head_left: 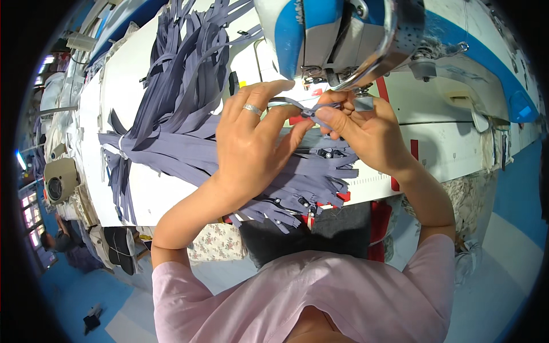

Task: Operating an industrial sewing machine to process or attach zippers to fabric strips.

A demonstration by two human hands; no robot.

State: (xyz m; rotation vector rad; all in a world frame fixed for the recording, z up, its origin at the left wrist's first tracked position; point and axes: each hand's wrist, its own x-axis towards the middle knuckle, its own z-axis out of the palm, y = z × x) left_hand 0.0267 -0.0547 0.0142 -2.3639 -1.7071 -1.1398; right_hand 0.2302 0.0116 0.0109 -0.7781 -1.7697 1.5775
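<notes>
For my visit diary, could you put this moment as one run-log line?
right hand: pinches zipper | left hand: at same zipper, grip unclear | place: by sewing machine | nearby: tied zipper bundle on table

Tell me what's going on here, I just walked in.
Someone at a blue-and-white sewing machine is holding a greyish-purple zipper in the fingertips of the left hand and right hand, just in front of the machine's needle area. A tied bundle of similar zippers lies beneath the left arm, with another pile behind it.
</notes>
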